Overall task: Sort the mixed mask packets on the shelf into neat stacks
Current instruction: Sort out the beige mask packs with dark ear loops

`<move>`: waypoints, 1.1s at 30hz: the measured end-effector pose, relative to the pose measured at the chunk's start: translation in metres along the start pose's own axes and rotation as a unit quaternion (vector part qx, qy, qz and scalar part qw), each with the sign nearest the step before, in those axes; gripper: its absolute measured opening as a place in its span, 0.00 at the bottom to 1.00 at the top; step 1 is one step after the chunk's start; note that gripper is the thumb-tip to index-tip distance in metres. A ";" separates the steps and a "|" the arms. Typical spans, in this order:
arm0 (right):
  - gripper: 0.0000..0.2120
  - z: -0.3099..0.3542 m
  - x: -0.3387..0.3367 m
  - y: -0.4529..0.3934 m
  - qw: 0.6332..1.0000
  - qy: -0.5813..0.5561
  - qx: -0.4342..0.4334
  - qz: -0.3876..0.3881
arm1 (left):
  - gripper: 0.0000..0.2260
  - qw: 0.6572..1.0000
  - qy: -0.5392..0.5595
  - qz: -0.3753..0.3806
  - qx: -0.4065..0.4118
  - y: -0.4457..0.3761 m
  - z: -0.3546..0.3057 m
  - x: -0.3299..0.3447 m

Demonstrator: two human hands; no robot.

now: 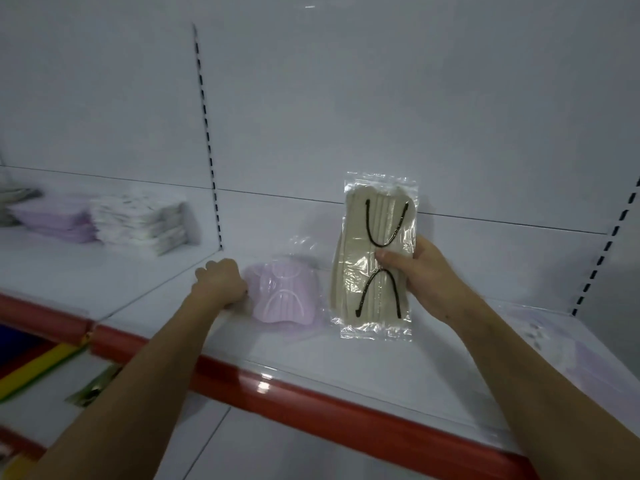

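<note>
Head view: right hand (420, 271) pinches beige packet (375, 258) upright; left hand (220, 284) curls on lilac packet (284, 296).

no readable text, label or number on any packet.

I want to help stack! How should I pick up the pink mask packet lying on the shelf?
Pinch the pink mask packet's clear plastic edge from the right side. It lies flat, and the left hand already holds its left edge.

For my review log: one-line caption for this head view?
Right hand holds up beige mask packet; left hand grips pink packet on the shelf.
</note>
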State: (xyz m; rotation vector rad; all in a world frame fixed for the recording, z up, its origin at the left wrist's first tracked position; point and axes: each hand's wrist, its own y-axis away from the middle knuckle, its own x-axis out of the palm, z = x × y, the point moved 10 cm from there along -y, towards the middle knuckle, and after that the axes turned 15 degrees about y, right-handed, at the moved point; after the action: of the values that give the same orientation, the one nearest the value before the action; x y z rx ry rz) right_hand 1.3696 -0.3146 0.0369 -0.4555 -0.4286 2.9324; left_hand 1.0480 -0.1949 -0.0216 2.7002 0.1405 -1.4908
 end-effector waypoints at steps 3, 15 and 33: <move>0.13 0.002 0.015 0.001 1.000 0.000 0.002 0.014 | 0.14 0.998 0.042 -0.016 0.035 0.017 -0.008 -0.002; 0.13 0.019 0.016 0.014 1.000 0.000 -0.002 -0.008 | 0.12 0.951 0.208 -0.206 0.099 0.072 -0.025 -0.061; 0.13 0.063 0.030 0.038 0.996 -0.071 -0.026 0.037 | 0.34 0.801 0.565 0.016 0.196 0.156 -0.140 -0.004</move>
State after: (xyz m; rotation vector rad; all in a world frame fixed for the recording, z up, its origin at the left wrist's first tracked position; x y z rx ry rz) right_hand 1.3175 -0.3609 0.0746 -0.2744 -0.5186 3.0428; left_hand 1.1801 -0.3376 0.0568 3.4542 -0.2001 0.3489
